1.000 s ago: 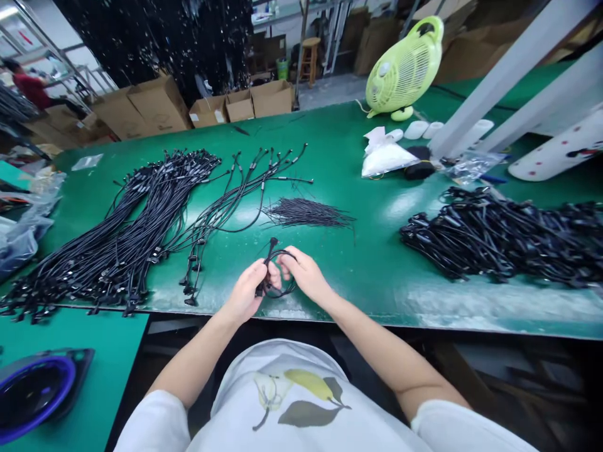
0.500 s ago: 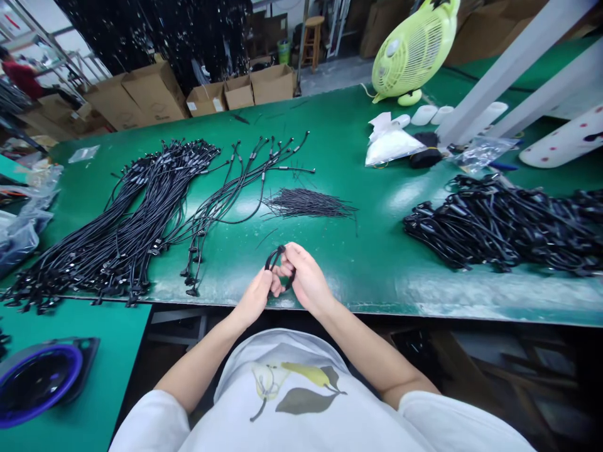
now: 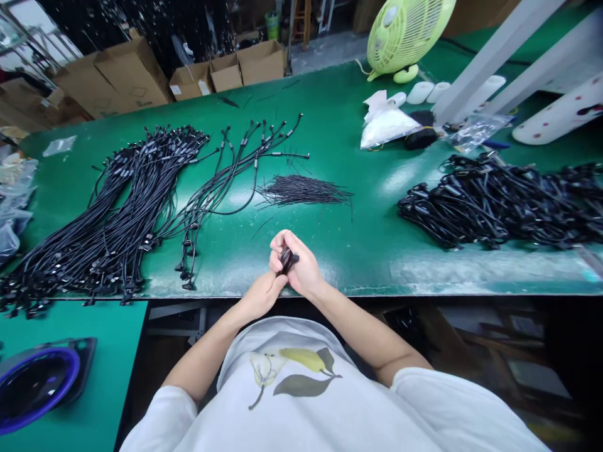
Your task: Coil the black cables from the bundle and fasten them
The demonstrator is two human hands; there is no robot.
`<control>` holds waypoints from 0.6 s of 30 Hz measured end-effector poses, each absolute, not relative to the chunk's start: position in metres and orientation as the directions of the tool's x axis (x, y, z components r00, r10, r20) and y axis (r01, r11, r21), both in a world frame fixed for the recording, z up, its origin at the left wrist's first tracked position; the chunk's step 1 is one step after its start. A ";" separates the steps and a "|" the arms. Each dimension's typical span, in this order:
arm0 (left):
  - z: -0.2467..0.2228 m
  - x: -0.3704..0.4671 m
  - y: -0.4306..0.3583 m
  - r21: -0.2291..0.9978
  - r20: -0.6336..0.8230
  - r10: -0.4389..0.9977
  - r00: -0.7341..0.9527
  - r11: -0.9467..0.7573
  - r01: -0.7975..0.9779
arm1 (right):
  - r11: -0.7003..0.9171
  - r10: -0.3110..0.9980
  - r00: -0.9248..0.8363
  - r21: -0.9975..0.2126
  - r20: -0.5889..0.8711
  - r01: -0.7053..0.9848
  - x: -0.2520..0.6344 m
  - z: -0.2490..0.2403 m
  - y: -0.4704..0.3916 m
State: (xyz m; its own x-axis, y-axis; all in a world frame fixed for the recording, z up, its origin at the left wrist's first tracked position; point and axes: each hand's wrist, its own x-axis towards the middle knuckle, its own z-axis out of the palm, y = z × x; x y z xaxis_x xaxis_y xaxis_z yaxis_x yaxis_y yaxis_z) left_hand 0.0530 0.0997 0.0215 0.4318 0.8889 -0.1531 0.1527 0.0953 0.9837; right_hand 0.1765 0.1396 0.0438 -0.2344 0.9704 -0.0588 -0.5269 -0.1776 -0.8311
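A coiled black cable (image 3: 286, 258) is held between both hands over the front edge of the green table (image 3: 367, 251). My left hand (image 3: 264, 292) grips its lower side, fingers closed. Curled around the upper and right side of the coil is my right hand (image 3: 304, 267), also closed. Much of the cable is hidden by the fingers. Just beyond lies a pile of thin black ties (image 3: 306, 190). Several loose black cables (image 3: 226, 172) are spread left of the ties, next to a big heap of straight cables (image 3: 122, 213).
On the right lies a heap of bundled black cables (image 3: 499, 207). Behind it are a white bag (image 3: 389, 129), a green fan (image 3: 405, 31) and slanted white posts (image 3: 494, 63). A blue-rimmed round container (image 3: 70, 370) sits on the lower left table. Cardboard boxes (image 3: 261, 63) stand beyond.
The cable loop, open between the hands before, is now gathered into a tighter bundle. My hands have come closer together, with the right fingers wrapped around it. The view has shifted slightly.
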 end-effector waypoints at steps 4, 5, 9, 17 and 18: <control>0.019 0.047 0.100 0.915 -0.300 0.818 0.491 0.392 -0.094 | 0.328 0.927 -0.211 -0.943 0.311 0.054 0.213 0.059 0.147; 0.021 0.044 0.101 0.914 -0.304 0.829 0.470 0.393 -0.101 | 0.502 0.855 -0.277 -0.836 0.439 0.224 0.221 0.063 0.148; 0.032 0.033 0.109 0.949 -0.316 0.760 0.568 0.265 0.174 | 0.881 0.462 -0.834 -0.265 0.302 0.392 0.233 0.072 0.148; 0.048 0.030 0.105 0.853 -0.371 0.522 0.768 0.519 0.060 | 0.966 0.259 -0.965 -0.030 0.042 0.258 0.239 0.066 0.143; 0.048 0.030 0.105 0.837 -0.381 0.506 0.774 0.545 0.057 | 0.969 0.249 -0.966 -0.009 0.064 0.249 0.240 0.066 0.141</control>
State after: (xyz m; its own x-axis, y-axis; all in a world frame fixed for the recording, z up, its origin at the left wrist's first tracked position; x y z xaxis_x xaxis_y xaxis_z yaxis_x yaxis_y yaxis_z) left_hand 0.0296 0.1045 0.0477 0.7738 0.5056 -0.3815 0.0565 0.5447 0.8367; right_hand 0.2402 0.1414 0.0658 -0.9665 0.2487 0.0643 0.2486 0.9686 -0.0094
